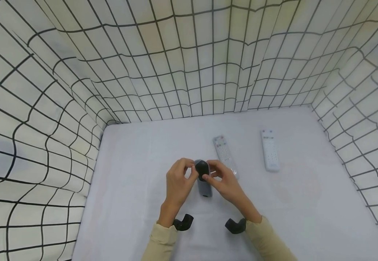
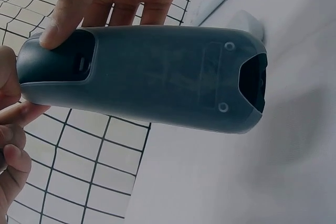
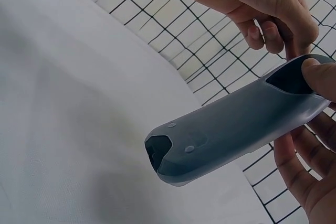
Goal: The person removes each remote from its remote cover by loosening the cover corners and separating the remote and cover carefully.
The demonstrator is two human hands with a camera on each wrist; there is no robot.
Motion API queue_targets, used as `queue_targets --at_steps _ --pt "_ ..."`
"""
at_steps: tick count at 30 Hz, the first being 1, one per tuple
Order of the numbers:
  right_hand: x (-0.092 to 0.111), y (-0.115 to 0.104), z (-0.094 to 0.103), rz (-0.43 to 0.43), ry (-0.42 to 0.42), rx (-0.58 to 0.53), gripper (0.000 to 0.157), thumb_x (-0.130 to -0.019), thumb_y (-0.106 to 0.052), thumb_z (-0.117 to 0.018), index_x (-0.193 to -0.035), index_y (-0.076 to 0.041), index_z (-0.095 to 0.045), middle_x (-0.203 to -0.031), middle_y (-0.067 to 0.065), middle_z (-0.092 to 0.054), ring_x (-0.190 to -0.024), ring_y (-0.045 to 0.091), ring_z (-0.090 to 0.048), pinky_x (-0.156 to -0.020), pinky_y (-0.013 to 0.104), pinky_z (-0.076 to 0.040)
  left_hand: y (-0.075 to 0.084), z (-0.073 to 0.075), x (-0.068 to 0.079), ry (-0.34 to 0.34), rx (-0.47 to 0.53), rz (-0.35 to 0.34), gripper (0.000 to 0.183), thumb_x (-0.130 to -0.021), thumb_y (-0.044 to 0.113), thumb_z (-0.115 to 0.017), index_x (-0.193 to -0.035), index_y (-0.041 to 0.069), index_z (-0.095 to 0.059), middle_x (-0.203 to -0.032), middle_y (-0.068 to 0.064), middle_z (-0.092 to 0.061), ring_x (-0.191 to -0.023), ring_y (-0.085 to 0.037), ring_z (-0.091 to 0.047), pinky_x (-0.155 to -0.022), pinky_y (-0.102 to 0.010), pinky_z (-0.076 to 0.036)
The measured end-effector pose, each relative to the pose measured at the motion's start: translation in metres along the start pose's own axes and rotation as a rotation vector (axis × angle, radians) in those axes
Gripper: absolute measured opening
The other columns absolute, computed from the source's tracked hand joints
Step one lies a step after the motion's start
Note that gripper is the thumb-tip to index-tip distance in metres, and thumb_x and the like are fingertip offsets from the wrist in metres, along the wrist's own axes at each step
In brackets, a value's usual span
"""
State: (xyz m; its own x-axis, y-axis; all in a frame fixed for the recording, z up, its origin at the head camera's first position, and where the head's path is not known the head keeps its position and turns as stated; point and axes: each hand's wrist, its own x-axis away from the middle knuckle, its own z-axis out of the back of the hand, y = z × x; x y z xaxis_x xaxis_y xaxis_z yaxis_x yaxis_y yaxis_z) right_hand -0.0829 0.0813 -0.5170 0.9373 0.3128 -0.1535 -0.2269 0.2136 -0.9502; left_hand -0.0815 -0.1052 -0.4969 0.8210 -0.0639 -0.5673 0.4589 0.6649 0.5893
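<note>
A dark remote control (image 2: 152, 77) in a smoky translucent cover is held in front of me, its back turned up. My left hand (image 1: 180, 183) pinches one side of its far end. On the opposite side my right hand (image 1: 227, 184) grips it, thumb on the bare glossy black part and fingers beneath. Past the cover's near end (image 3: 157, 153), a dark V-shaped notch shows. Two small round bumps sit close to that notch on the cover's back. The button side faces down and is hidden.
A white remote (image 1: 222, 148) lies just beyond my right hand, partly covered by it. Another white remote (image 1: 270, 150) lies farther right. White cloth covers the table (image 1: 127, 156), and black-lined grid walls (image 1: 176, 65) enclose its back and sides. A black wrist camera (image 1: 184, 222) is on each wrist.
</note>
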Motion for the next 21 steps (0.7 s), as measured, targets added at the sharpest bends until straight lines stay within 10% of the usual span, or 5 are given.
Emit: queue_targets --at_steps 21 --pt "-0.0026 0.0088 -0.0022 -0.011 0.048 -0.162 0.038 -0.097 -0.007 -0.074 -0.133 -0.006 -0.062 -0.123 0.017 -0.069 -0.104 0.009 -0.068 -0.089 0.023 -0.060 -0.0025 -0.0067 0.0023 0.041 0.095 0.078 0.009 -0.094 0.004 -0.074 -0.101 0.008 -0.070 -0.077 -0.004 -0.061 -0.067 -0.018 -0.054 -0.059 -0.023 -0.044"
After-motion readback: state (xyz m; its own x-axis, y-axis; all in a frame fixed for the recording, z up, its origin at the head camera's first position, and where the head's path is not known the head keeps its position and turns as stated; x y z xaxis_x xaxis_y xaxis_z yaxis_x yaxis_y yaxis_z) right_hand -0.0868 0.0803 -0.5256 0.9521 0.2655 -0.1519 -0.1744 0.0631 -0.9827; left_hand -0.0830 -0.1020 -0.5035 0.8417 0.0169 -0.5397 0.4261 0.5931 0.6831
